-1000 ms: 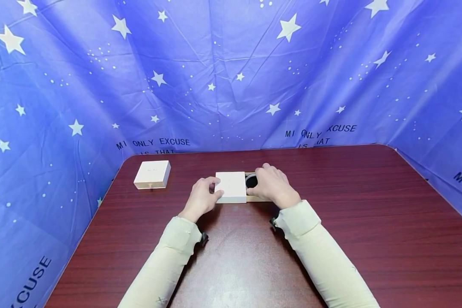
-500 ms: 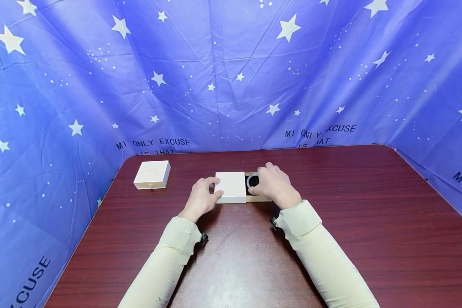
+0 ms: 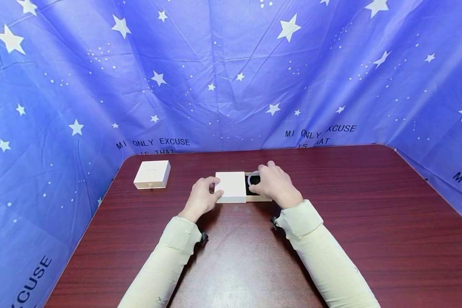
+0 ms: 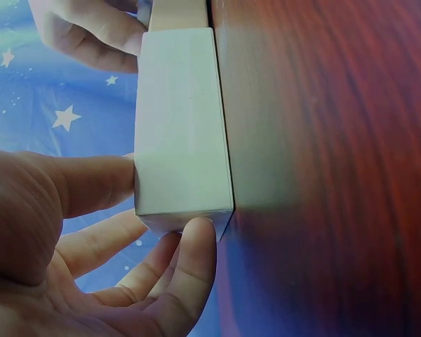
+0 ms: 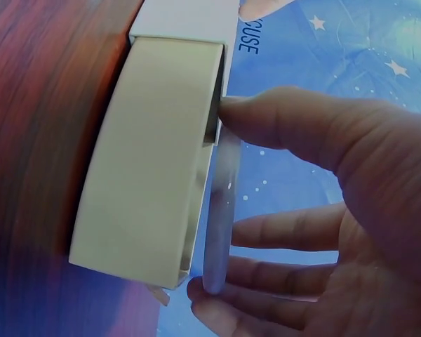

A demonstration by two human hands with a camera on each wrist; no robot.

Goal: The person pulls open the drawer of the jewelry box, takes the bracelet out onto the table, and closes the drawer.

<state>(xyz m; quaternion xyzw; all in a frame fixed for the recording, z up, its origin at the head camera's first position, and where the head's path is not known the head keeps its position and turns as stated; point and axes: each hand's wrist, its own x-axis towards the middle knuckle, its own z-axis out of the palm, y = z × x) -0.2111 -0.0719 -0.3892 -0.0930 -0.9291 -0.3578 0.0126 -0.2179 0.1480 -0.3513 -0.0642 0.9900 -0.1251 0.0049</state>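
Observation:
A white drawer-style box [image 3: 231, 187] lies on the table with its cream inner tray [image 5: 147, 154] pulled out to the right, showing a black lining. At the box's left end, my left hand [image 3: 201, 196] holds the outer sleeve, one finger on its end face in the left wrist view. My right hand [image 3: 276, 184] pinches a pale, translucent greyish bangle [image 5: 222, 210] between thumb and fingers. The bangle is up at the open top of the tray, standing out from the rim in the right wrist view. From the head, the right hand hides part of the bangle and tray.
A second white box [image 3: 152, 173], closed, with a small tab at its front, sits at the table's back left. The dark red wood table [image 3: 354, 205] runs back to a blue star-patterned curtain [image 3: 223, 77].
My right hand has shifted slightly right and up, lifting the bangle out of the tray's black lining. The left hand and the box sleeve have stayed put.

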